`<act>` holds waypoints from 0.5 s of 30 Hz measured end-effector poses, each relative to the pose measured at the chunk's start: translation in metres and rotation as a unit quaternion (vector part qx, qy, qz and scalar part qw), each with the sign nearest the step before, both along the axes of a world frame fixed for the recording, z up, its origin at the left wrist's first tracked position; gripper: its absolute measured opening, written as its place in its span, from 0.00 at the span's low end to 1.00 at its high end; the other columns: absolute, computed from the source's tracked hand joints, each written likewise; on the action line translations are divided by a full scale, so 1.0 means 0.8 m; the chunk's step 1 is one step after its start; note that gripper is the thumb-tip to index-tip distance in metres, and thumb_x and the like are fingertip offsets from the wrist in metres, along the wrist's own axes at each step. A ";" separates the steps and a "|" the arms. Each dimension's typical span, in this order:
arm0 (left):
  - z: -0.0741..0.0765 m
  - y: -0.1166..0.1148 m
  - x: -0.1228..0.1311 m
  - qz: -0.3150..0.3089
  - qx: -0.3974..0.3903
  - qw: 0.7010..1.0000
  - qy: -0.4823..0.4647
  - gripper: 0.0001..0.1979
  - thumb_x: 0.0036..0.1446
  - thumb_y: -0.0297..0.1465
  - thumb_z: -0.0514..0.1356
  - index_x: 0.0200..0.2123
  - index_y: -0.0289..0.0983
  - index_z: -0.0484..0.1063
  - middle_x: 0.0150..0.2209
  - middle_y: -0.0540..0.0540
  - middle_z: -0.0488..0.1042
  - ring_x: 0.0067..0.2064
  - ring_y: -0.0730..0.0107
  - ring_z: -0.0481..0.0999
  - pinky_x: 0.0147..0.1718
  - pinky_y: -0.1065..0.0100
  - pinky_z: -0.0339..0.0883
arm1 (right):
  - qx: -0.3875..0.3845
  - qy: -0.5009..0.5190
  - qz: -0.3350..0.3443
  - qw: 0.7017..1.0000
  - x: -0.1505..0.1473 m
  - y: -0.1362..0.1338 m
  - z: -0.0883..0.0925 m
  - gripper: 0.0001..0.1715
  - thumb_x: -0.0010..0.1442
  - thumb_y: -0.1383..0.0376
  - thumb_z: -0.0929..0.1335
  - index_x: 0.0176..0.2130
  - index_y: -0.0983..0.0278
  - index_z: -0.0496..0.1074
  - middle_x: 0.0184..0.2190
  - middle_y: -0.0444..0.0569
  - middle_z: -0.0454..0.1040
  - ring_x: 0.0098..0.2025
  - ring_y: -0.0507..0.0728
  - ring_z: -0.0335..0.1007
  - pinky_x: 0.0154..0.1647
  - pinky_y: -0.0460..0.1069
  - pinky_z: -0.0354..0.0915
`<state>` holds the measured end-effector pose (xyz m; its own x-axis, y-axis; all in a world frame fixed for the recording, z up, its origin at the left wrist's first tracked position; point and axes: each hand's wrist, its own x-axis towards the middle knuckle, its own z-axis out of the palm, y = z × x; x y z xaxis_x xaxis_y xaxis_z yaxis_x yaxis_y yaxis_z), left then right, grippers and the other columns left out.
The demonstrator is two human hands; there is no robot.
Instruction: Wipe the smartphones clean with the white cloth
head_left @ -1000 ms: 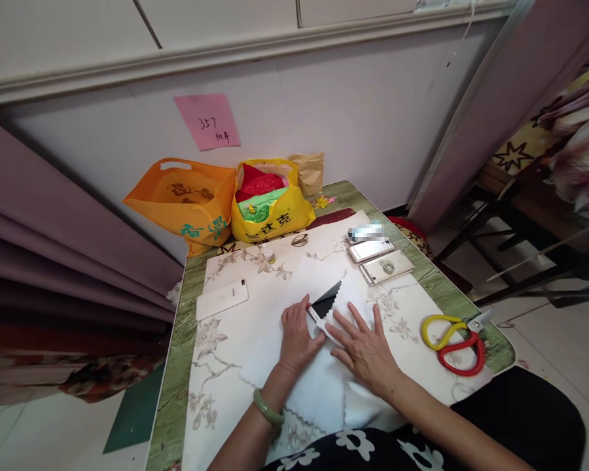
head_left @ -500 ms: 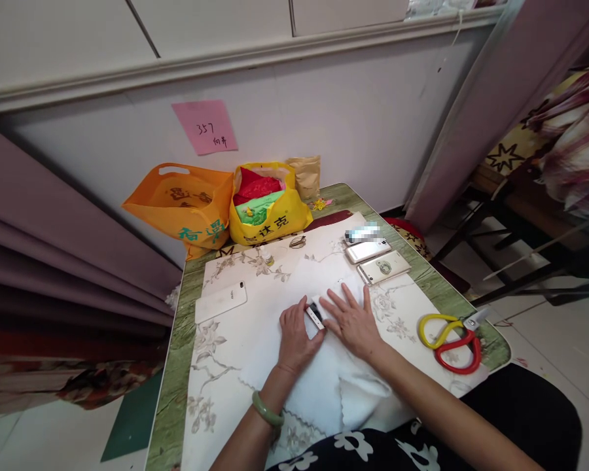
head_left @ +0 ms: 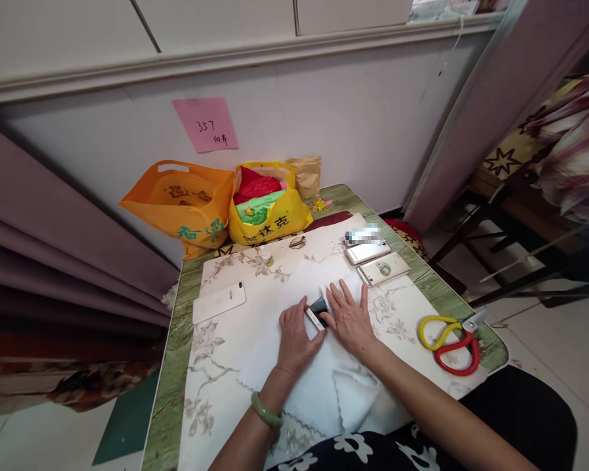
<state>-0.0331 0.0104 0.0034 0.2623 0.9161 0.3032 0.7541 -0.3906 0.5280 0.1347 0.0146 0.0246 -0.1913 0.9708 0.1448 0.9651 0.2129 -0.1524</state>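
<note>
On the white cloth (head_left: 309,396), a smartphone (head_left: 315,319), one end held between thumb and forefinger of the left hand (head_left: 294,335). Right hand (head_left: 351,322) lies flat, fingers slightly spread, hiding much of the screen. Pixelated object (head_left: 362,234) beyond: unidentifiable.

The right hand's fingers (head_left: 348,299) hid the far part of the smartphone (head_left: 315,320); beyond the smartphone, pixelation masked an item (head_left: 363,235); far right of it, edge-cropped plaid fabric (head_left: 576,157) looked blurred.
</note>
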 end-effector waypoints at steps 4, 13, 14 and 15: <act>-0.003 0.000 -0.001 -0.005 0.010 1.000 0.003 0.37 0.51 0.35 0.62 0.63 0.34 0.54 0.51 0.38 0.70 0.53 0.53 0.67 0.55 0.51 0.56 | -0.023 0.048 0.064 0.997 -0.013 -0.016 0.009 0.30 0.71 0.50 0.53 0.64 0.58 0.60 0.66 0.47 0.60 0.71 0.64 0.37 0.65 0.73 0.16; -0.001 -0.001 -0.001 0.000 0.004 1.000 0.013 0.39 0.52 0.37 0.63 0.64 0.36 0.53 0.51 0.37 0.70 0.54 0.51 0.68 0.56 0.49 0.56 | -0.039 0.044 0.038 0.998 0.023 -0.002 0.001 0.27 0.70 0.49 0.53 0.65 0.45 0.56 0.66 0.40 0.58 0.71 0.65 0.38 0.64 0.75 0.19; -0.001 -0.002 -0.001 -0.002 0.004 1.000 0.012 0.39 0.51 0.37 0.64 0.64 0.36 0.53 0.51 0.38 0.70 0.54 0.51 0.68 0.56 0.49 0.56 | -0.031 0.036 0.027 0.999 0.027 0.001 0.000 0.27 0.70 0.49 0.53 0.65 0.46 0.55 0.66 0.41 0.58 0.71 0.65 0.39 0.64 0.75 0.20; -0.001 -0.002 -0.001 -0.003 0.005 1.000 0.011 0.40 0.51 0.37 0.64 0.64 0.36 0.53 0.51 0.38 0.70 0.53 0.51 0.68 0.56 0.49 0.56 | -0.023 0.028 0.018 0.999 0.029 0.005 -0.001 0.28 0.70 0.49 0.54 0.66 0.47 0.55 0.66 0.42 0.58 0.71 0.65 0.39 0.64 0.75 0.20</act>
<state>-0.0336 0.0090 0.0029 0.2735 0.9119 0.3059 0.7629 -0.3994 0.5084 0.1583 0.0182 0.0235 -0.2185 0.9695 0.1115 0.9469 0.2382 -0.2161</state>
